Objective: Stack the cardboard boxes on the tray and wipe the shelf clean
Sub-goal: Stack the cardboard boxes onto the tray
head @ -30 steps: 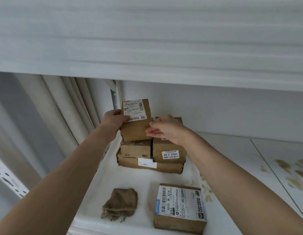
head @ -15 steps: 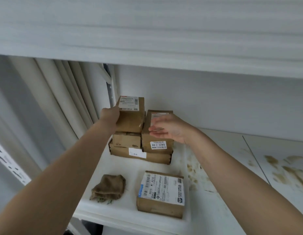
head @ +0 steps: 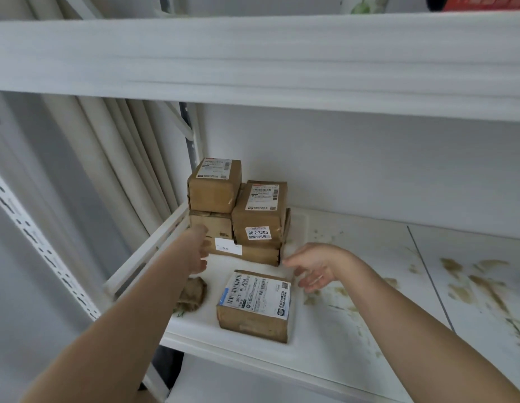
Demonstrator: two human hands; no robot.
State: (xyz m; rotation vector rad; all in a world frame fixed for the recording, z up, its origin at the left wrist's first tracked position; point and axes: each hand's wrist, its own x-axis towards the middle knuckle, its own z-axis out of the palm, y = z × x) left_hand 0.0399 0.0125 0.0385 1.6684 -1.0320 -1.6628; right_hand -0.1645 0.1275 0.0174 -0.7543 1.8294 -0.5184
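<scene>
The left hand (head: 198, 251) holds nothing; its fingers lie relaxed in front of the flat bottom box (head: 247, 253) of the stack. The right hand (head: 314, 264) is likewise empty, fingers spread and loosely extended, hovering just beside the right end of that bottom box and above the far right corner of the front box (head: 254, 305).

The stack stands at the rear left of the white tray (head: 200, 330): the flat bottom box carries a small box (head: 212, 223) on the left and a labelled box (head: 258, 216) on the right. The top box (head: 214, 184) rests on the small box.

The front box lies apart from the stack. A brown cloth (head: 192, 293) lies crumpled to its left, partly hidden by the left forearm.

The shelf (head: 398, 286) right of the tray carries brown stains (head: 474, 286).
</scene>
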